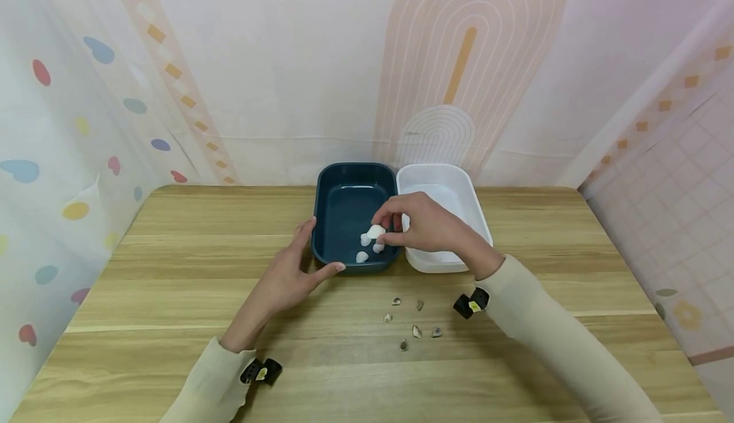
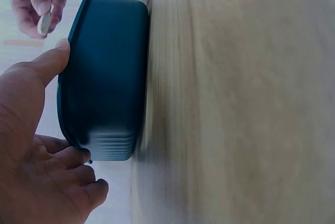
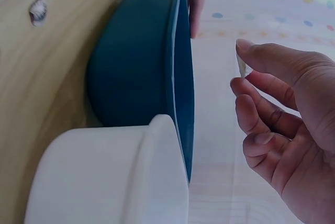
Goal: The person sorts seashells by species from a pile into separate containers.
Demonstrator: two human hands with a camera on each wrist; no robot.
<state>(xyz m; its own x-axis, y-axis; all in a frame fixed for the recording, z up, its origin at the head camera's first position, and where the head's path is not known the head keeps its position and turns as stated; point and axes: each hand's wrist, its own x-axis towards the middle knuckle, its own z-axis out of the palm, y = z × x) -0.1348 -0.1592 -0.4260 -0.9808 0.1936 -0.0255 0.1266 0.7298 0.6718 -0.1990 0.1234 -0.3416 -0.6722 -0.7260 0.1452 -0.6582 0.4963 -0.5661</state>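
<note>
Smooth white shell [image 1: 375, 231], pinching fingers [image 1: 395, 222]

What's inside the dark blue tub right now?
Three white shells lie in the dark blue tub, near its front right corner. The right hand pinches a fourth white shell above them; whatever lies under that hand is hidden.
</note>
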